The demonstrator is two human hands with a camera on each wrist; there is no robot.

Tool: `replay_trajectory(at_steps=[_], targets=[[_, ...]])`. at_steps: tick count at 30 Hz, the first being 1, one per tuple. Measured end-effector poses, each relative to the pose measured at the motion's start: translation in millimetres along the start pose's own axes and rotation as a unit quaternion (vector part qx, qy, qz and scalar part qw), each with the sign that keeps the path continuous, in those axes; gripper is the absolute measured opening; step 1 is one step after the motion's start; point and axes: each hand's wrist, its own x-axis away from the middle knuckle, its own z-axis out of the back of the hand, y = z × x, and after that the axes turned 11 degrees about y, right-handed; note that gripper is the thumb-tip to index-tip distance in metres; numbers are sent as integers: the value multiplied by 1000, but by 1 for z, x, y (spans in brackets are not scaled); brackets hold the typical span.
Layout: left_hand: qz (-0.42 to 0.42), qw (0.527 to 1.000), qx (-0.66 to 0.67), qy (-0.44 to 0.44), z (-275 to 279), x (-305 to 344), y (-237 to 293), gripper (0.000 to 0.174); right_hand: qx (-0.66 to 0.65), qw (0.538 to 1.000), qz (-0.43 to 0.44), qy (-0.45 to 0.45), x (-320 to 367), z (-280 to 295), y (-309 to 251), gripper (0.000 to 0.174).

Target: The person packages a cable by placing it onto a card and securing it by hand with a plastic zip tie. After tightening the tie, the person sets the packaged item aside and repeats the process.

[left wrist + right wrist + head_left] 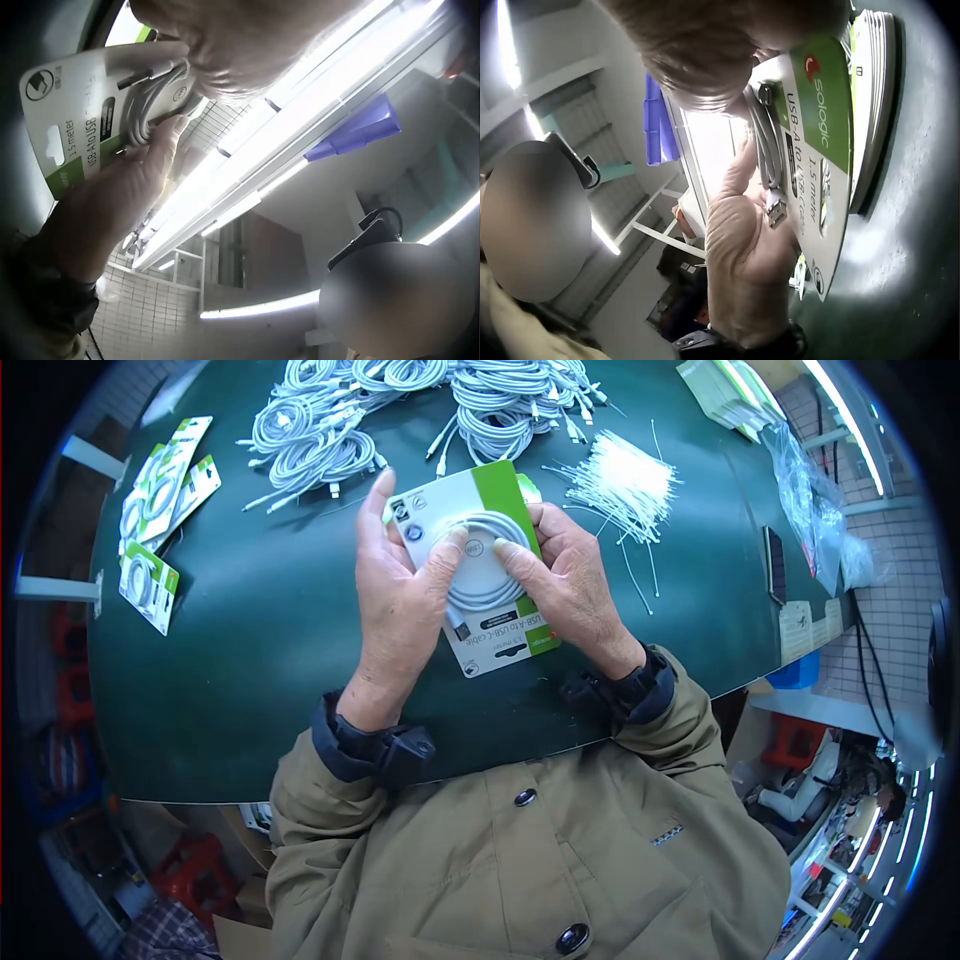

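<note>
Both hands grip a white-and-green USB cable packaging card over the table, its print upside down in the head view. A coiled white cable lies against its face, with a USB-A plug hanging beside the card in the right wrist view. The left hand holds the card's left side, thumb pressed on the coil. From the other side the right hand holds it, its thumb also on the coil. Fingers behind the card are mostly hidden. Both hands appear close up in the left wrist view.
Bundles of white cables lie at the back of the dark green table. White cable ties are piled right of them. Packed cards lie at left, a card stack at far right, near a plastic bag and a phone.
</note>
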Motion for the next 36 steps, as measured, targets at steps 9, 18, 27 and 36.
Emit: replay_trajectory(at_steps=[9,18,27,36], targets=[[-426,790,-431,-91,0,5,15,42,-1,997,11,75,-7,11,7,36],[-393,762,-485,-172,-8,10,13,27,-46,994,42,93,-2,6,14,35],[-454,767,-409,-195,2,-1,5,40,-21,994,28,108,-3,7,2,45],[-108,959,-261,-14,-9,7,2,78,21,983,146,110,0,-5,8,69]])
